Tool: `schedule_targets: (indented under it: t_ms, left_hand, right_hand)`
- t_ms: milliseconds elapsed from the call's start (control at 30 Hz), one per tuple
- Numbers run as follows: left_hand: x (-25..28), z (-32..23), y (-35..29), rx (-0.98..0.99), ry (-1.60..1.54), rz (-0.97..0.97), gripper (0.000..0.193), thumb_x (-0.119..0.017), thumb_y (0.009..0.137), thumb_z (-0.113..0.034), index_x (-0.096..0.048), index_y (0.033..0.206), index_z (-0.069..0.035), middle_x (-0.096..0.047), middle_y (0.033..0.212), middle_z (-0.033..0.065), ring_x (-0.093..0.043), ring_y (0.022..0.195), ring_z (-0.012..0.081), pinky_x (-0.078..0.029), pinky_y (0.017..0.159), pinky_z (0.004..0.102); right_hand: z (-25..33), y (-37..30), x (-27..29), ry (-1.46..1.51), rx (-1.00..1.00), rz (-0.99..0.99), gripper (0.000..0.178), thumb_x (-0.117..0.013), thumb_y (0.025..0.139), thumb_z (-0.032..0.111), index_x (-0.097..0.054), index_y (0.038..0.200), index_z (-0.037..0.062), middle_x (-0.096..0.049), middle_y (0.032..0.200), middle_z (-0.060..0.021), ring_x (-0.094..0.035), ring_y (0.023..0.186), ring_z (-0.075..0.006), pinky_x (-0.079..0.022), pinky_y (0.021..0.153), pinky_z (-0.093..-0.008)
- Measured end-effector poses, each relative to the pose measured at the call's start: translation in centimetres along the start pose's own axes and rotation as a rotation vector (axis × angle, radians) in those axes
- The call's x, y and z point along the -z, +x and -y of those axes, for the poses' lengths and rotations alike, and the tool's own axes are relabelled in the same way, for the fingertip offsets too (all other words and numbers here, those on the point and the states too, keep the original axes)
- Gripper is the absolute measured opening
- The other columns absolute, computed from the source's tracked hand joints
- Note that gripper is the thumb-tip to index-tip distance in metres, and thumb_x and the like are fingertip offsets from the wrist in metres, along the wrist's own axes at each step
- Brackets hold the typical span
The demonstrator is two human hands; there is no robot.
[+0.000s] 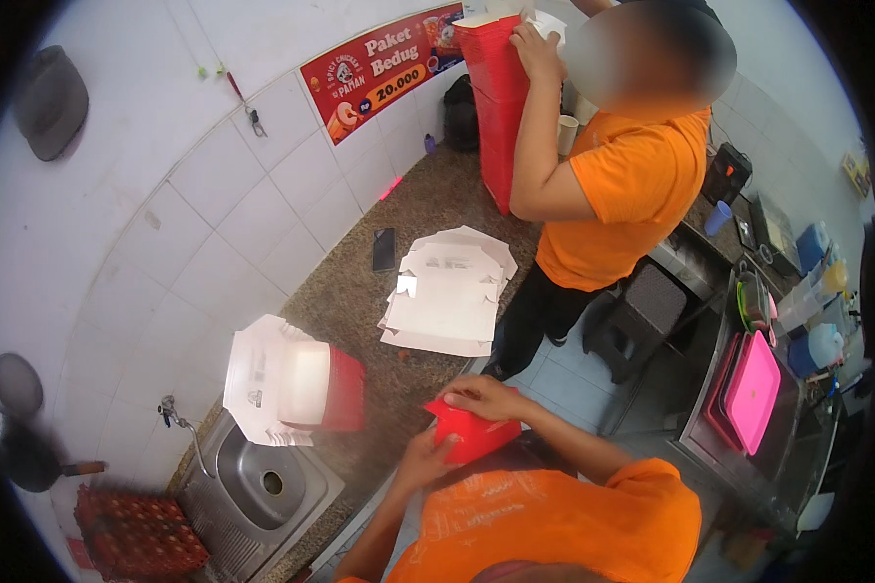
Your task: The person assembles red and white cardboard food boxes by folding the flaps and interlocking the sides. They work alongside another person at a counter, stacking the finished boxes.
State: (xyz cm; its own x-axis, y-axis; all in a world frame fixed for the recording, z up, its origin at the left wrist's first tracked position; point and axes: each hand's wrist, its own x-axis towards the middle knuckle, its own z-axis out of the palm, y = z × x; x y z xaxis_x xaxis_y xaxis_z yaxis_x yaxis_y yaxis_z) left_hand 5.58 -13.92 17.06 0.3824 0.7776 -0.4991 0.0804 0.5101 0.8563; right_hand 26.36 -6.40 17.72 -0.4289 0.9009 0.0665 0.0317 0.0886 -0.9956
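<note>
A red cardboard food box [476, 437], partly folded up, is between my two hands in front of my orange shirt. My left hand [424, 461] grips its near left side, thumb against the red face. Over its far edge bend the fingers of my right hand [484, 396]. Beyond the box, a pile of flat white carton blanks [447, 296] lies on the speckled brown counter [360, 291]. To the left sits a second pile of blanks [262, 384], with red faces showing on its right side.
A steel sink [262, 476] with a tap [180, 418] is set in the counter at lower left. A phone [384, 250] lies near the wall. Across the counter's far end, a co-worker [622, 185] handles a tall red box stack [496, 107]. Pink trays [752, 394] stand right, near a dark stool [642, 311].
</note>
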Motion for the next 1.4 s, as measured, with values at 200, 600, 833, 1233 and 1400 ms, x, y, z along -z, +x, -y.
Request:
schedule_targets:
  t_ms: [200,600,833,1233,1400]
  left_hand:
    - [-0.9,-1.4,-0.7,-0.032,-0.005,0.073,0.032,-0.057,0.105,-0.028,-0.062,0.125,-0.003,-0.068,0.110,0.0064,-0.069,0.091,0.0164,-0.058,0.069,0.0284]
    - [1.6,3.4,2.8,0.186,-0.412,0.352,0.032,-0.053,0.107,-0.030,-0.063,0.118,-0.001,-0.069,0.102,0.0076,-0.068,0.082,0.0138,-0.056,0.068,0.0267]
    - [1.6,0.6,2.4,-0.003,-0.112,0.057,0.034,-0.051,0.108,-0.032,-0.066,0.113,-0.002,-0.070,0.092,0.0038,-0.066,0.072,0.0105,-0.055,0.062,0.0246]
    - [1.6,-0.7,3.2,-0.113,-0.083,0.059,0.029,-0.059,0.105,-0.029,-0.069,0.110,-0.002,-0.071,0.094,0.0020,-0.067,0.077,0.0090,-0.056,0.064,0.0248]
    - [1.9,-2.3,3.8,-0.226,-0.079,0.043,0.026,-0.062,0.103,-0.020,-0.066,0.119,0.000,-0.071,0.107,0.0044,-0.066,0.090,0.0094,-0.052,0.083,0.0269]
  right_hand:
    - [-2.3,-1.0,0.5,0.210,0.063,-0.228,0.020,-0.066,0.099,0.022,-0.070,0.106,0.0028,-0.062,0.093,-0.0007,-0.057,0.090,-0.0091,-0.048,0.080,-0.0294]
    - [2.4,-0.7,4.6,-0.320,0.114,0.428,0.035,-0.075,0.086,0.019,-0.069,0.119,0.0083,-0.063,0.108,-0.0112,-0.062,0.098,-0.0267,-0.050,0.084,-0.0367]
    - [3.0,-0.8,1.8,-0.309,0.099,-0.051,0.041,-0.073,0.082,0.013,-0.067,0.123,0.0109,-0.061,0.110,-0.0130,-0.063,0.104,-0.0316,-0.051,0.088,-0.0405]
    - [1.5,-0.4,0.8,-0.315,0.251,0.097,0.022,-0.063,0.092,0.007,-0.071,0.112,0.0077,-0.061,0.113,-0.0121,-0.060,0.112,-0.0289,-0.047,0.097,-0.0370]
    - [2.3,0.0,-1.4,-0.297,0.381,-0.284,0.017,-0.062,0.094,0.008,-0.070,0.108,0.0063,-0.061,0.114,-0.0118,-0.059,0.111,-0.0287,-0.046,0.097,-0.0380]
